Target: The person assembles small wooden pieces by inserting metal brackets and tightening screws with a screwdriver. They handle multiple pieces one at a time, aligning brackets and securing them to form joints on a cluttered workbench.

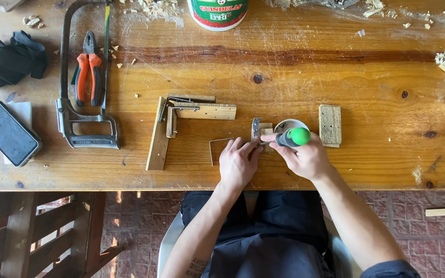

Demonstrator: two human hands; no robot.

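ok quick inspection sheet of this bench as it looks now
surface: wooden table, scratched, with wood chips
job's things: small wood block with metal bracket, green-handled screwdriver, bent wire
clutter: hacksaw, orange pliers, phone, black strap, wooden frame, drilled block, tub
hands: left hand steadies the block; right hand grips the screwdriver
cables: nothing seen
surroundings: brick floor
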